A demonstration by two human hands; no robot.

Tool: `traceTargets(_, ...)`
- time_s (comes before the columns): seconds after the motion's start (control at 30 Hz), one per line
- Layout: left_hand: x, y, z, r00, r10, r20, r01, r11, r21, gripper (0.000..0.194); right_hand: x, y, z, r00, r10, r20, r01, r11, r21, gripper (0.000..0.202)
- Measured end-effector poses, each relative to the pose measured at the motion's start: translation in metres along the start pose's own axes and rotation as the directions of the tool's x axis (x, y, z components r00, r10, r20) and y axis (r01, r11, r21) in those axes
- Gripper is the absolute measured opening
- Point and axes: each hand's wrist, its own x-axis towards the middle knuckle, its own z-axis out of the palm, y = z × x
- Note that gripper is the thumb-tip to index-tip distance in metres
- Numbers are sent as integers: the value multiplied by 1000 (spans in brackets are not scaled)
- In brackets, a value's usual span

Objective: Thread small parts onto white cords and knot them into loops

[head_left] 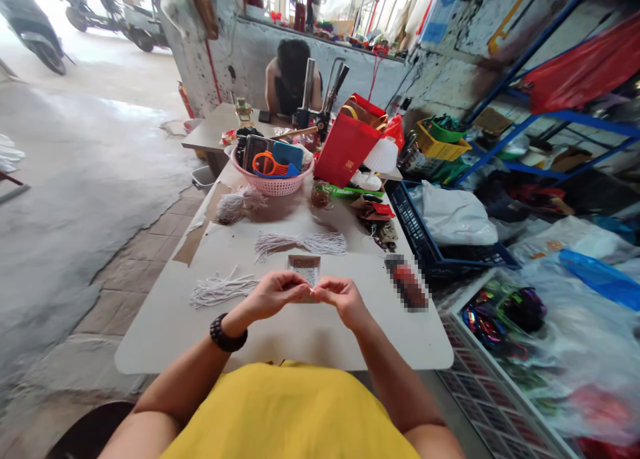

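Observation:
My left hand (277, 294) and my right hand (343, 300) meet fingertip to fingertip above the near part of the table. Both are closed in a pinch, and a tiny pale thing shows between them, too small to name. Just behind the fingers stands a small open cardboard box (290, 262) with small light bits inside, partly hidden by my hands. A bundle of white cords (223, 291) lies to the left of my left hand. Beyond the box, a longer bundle of white cords (300, 244) stretches across the table.
On the white table (400, 349) stand a pink basket (280, 184) of tools and a red paper bag (345, 146). A pixelated patch (406, 283) covers something at right. Blue crate (415, 226) and white crate (480, 372) flank the table's right side. Another person (293, 79) sits at the far end.

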Motion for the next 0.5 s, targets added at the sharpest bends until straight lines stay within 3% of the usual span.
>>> traceTargets(0.07, -2, 1, 7, 1000, 23, -1, -23, 995, -100, 41, -3, 7, 7, 995, 0, -100, 18, 984, 180, 24)
traceTargets(0.1, -3, 2, 10, 1000, 25, 2, -24, 986, -166, 41, -4, 10, 10, 983, -54, -175, 82, 984, 156, 22)
traceTargets(0.17, -4, 2, 14, 1000, 15, 4, -13, 963, -271, 42, -6, 10, 14, 920, -281, -273, 260, 959, -109, 15)
traceTargets(0.2, -5, 1, 14, 1000, 7, 4, -5, 956, -293, 42, -7, 8, 15, 864, -429, -263, 347, 887, -305, 11)
traceTargets(0.27, -6, 0, 11, 1000, -14, 10, 16, 960, -278, 43, -9, 3, 14, 731, -671, -124, 456, 615, -643, 15)
traceTargets(0.33, -8, -1, 6, 998, -48, 26, 53, 976, -209, 43, -11, -2, 11, 636, -769, 59, 485, 339, -806, 23)
traceTargets(0.4, -8, -4, 2, 994, -102, 31, 106, 984, -141, 41, -13, -5, 8, 608, -767, 205, 496, 166, -852, 25)
traceTargets(0.5, -4, -10, 1, 984, -179, 18, 180, 975, -131, 43, -14, -4, 2, 598, -729, 333, 518, 34, -855, 26)
